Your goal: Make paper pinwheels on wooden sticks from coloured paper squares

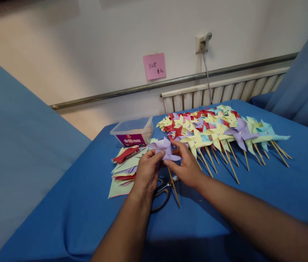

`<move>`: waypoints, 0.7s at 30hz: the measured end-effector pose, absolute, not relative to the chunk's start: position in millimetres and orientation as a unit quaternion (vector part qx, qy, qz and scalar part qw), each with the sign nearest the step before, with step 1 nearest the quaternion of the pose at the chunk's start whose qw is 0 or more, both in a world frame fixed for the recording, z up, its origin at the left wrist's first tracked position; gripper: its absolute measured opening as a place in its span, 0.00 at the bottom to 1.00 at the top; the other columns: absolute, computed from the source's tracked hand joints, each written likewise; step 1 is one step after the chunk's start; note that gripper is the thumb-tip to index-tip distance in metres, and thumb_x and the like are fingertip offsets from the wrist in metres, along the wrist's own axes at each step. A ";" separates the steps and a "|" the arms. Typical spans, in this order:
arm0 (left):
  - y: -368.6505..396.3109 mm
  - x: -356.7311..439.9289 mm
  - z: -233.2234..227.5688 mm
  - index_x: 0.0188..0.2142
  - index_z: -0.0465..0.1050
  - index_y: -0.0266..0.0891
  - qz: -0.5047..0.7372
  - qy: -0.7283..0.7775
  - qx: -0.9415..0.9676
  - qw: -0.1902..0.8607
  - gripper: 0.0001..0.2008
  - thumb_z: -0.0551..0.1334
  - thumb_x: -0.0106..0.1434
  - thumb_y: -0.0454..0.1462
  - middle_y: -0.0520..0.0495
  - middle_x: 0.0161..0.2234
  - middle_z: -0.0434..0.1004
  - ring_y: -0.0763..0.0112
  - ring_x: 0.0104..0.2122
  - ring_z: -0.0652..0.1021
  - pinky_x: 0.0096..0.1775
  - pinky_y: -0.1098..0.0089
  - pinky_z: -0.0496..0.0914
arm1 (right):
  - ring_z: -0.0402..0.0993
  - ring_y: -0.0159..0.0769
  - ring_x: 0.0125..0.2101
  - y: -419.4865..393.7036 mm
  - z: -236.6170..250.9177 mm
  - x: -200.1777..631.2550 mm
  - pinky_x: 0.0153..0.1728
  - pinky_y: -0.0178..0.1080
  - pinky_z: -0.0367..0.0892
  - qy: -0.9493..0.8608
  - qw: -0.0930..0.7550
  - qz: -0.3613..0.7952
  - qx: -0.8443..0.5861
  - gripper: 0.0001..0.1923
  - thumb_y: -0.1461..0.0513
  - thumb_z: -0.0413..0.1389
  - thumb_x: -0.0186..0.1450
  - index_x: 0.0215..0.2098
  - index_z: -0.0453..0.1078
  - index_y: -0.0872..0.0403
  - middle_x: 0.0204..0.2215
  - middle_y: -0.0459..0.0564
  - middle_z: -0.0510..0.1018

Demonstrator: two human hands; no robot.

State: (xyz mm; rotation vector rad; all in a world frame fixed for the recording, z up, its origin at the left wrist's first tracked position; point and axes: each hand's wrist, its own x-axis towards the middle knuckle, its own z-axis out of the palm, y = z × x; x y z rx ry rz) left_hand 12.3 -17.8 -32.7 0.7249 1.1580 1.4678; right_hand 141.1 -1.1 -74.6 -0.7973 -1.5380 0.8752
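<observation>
Between my two hands is a purple paper pinwheel, its thin wooden stick slanting down toward me. My left hand pinches the paper from the left, thumb on the lower part. On the other side my right hand grips the pinwheel's right edge with thumb and fingers. The pinwheel's centre is partly covered by my fingers. Scissors with dark handles lie under my hands, their blades mostly hidden. Left of my left hand rests a stack of coloured paper in green, red, yellow and purple.
Many finished pinwheels lie in rows at the right, sticks pointing toward me. A clear plastic box with a magenta label stands behind the paper. Blue cloth covers the table. A radiator and a wall socket are behind.
</observation>
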 end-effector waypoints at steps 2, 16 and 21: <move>-16.9 11.3 -33.1 0.27 0.75 0.34 0.621 0.486 0.310 0.531 0.12 0.73 0.43 0.35 0.50 0.24 0.76 0.75 0.24 0.73 0.30 0.74 0.67 | 0.74 0.38 0.39 1.3 -75.0 141.1 0.43 0.44 0.70 -0.596 0.558 0.472 -0.332 0.24 0.54 0.60 0.59 0.52 0.66 0.52 0.47 0.53 0.75; -19.9 18.5 -33.8 0.25 0.76 0.34 0.580 0.508 0.351 0.531 0.09 0.72 0.44 0.36 0.50 0.22 0.75 0.75 0.23 0.73 0.30 0.74 0.67 | 0.75 0.35 0.33 8.2 -66.2 142.7 0.40 0.40 0.68 -0.440 0.517 0.681 -0.274 0.19 0.55 0.68 0.49 0.37 0.76 0.53 0.33 0.47 0.81; -21.7 16.2 -30.8 0.27 0.77 0.34 0.572 0.490 0.350 0.556 0.10 0.71 0.48 0.39 0.48 0.25 0.76 0.74 0.24 0.73 0.29 0.74 0.68 | 0.76 0.35 0.31 15.6 -70.7 146.7 0.38 0.40 0.68 -0.401 0.530 0.689 -0.290 0.18 0.57 0.70 0.47 0.35 0.77 0.54 0.31 0.47 0.81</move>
